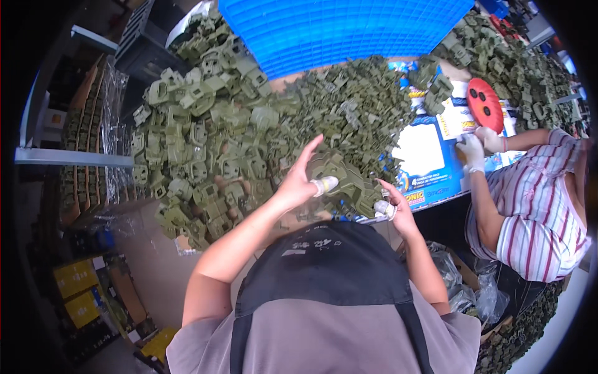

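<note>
The olive-green plastic part (341,176) sits pinched between the left hand (300,181), fingers fanned above it, and the right hand (393,209) gripping its lower edge, best kept steady over the heap of green parts (249,131) just beyond both.

blue-white printed carton sheet (430,156) | table right | 2 yellow boxes (78,290) | lower left

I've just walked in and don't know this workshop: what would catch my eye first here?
First, the huge heap of olive-green plastic parts spread over the table, with a bright blue ribbed crate at its far edge. In the middle, the person's left hand and right hand, fingers taped white, hold one green part between them. At right, a co-worker in a striped shirt works beside a red disc.
</note>
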### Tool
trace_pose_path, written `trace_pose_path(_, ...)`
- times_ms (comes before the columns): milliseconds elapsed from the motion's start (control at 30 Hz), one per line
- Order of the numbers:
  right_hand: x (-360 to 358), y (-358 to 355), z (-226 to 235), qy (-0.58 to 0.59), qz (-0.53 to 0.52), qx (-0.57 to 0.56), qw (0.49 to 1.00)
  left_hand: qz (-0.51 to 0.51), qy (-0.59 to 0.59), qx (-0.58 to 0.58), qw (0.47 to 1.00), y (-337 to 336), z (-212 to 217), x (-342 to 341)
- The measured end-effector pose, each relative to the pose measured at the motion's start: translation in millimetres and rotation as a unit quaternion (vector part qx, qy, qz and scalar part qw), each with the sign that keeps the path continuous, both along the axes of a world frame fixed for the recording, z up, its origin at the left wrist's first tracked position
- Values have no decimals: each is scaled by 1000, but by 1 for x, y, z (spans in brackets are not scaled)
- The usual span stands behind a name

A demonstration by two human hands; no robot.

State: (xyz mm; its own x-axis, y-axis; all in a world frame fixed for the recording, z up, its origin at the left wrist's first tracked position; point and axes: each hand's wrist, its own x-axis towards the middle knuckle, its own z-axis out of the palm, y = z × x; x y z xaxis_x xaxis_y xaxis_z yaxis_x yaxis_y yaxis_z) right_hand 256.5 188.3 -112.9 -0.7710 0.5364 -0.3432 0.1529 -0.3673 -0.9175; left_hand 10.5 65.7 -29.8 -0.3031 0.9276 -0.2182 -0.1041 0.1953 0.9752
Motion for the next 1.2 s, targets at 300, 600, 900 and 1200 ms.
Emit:
trace_pose_path(300, -2, 46, 50, 9, -156, 280, 947, 5, 275, 121, 954, 98, 16, 43)
trace_pose_path(600, -14, 48, 107, -13, 5, 365, 931, -38, 174, 149, 973, 72, 6, 61)
trace_pose_path(900, -37, -2, 104, -148, 223, 304, 914, -243, 217, -73, 943, -8, 16, 35)
trace_pose_path(1200, -60, -8, 108, -135, 360, 312, 869, -135, 96, -44, 985, -44, -9, 44)
